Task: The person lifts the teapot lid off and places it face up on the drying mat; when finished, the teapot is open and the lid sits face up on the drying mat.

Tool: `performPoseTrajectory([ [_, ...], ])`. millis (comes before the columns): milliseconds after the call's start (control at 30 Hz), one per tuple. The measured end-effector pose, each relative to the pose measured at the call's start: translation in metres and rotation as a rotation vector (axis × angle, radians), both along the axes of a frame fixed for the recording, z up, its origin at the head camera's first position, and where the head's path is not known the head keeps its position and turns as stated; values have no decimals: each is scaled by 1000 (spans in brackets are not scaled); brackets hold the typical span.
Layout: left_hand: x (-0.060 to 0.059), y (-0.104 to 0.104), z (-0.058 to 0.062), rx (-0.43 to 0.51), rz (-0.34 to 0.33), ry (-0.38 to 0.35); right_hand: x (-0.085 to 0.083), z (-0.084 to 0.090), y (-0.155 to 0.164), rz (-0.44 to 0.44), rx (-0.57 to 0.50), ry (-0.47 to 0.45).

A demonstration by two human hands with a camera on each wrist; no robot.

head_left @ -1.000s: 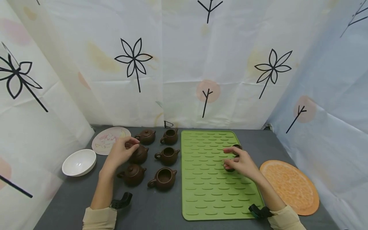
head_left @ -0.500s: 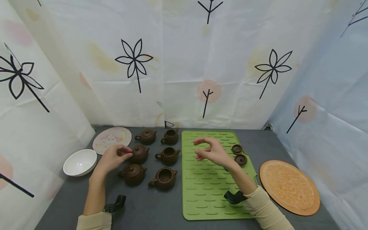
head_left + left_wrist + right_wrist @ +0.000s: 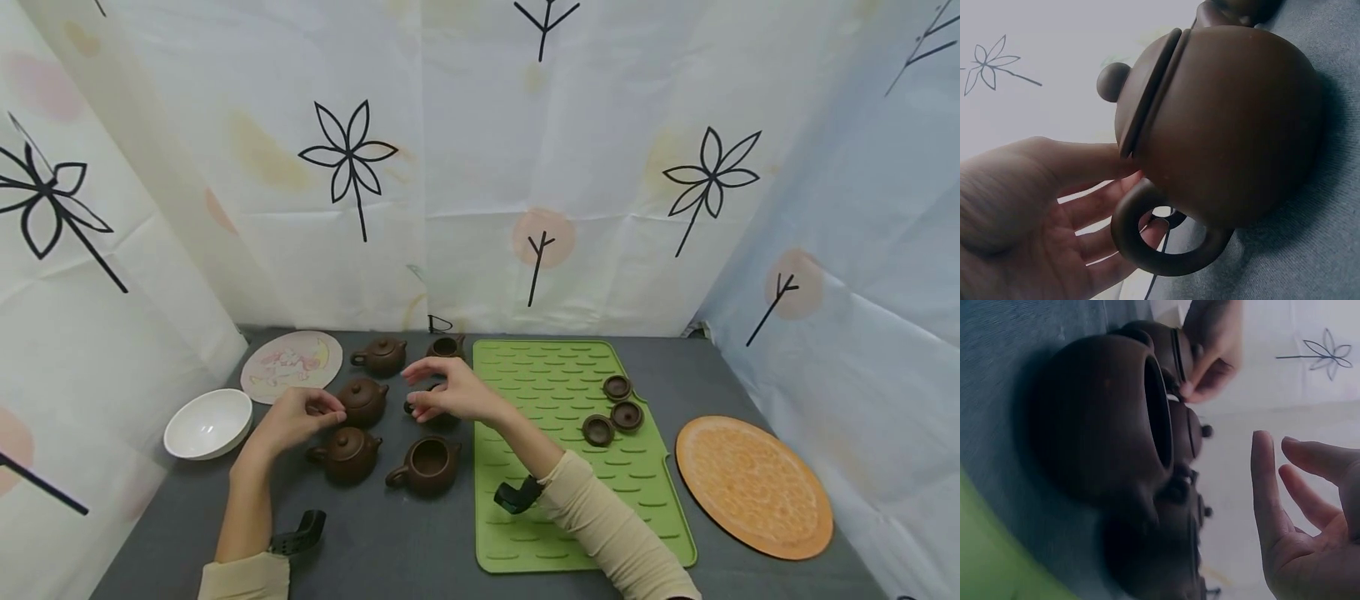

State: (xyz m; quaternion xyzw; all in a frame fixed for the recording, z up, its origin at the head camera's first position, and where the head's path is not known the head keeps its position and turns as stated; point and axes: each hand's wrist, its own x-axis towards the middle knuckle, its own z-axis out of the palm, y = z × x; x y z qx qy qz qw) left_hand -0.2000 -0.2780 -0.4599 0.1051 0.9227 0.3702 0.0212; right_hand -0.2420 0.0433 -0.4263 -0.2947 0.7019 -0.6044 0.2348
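Three lidded brown teapots stand in a column on the left, among them the middle one and the front one. My left hand is beside the middle teapot, thumb and fingers loosely bent; in the left wrist view a lidded teapot fills the foreground, with fingers behind its handle. To the right stand three lidless teapots, including the front one and the back one. My right hand hovers over the middle lidless teapot, mostly hiding it; nothing is between its fingers.
Three teapot lids, one being the front lid, lie on the green mat. A white bowl and a pink-patterned round mat are at the left. An orange round mat lies at the right.
My left hand has moved from the middle teapot's lid down to the left. My right hand has swung left from the lids, across the green mat, to above the lidless teapots.
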Motion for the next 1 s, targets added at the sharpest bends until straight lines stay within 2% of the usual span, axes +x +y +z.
performPoseTrajectory([
  [133,0,0,0,17,29,-6,-6,-2,-28,8,27,-19],
  [267,1,-2,1,18,104,-1,-11,-6,-49,0,28,-23],
  [367,1,-3,2,1,133,8,-14,-9,-62,-3,32,-24],
  [600,2,-3,2,-17,154,36,-15,-19,-84,19,103,36],
  [1000,-1,-6,-5,-16,196,31,-13,-27,-103,-117,133,60],
])
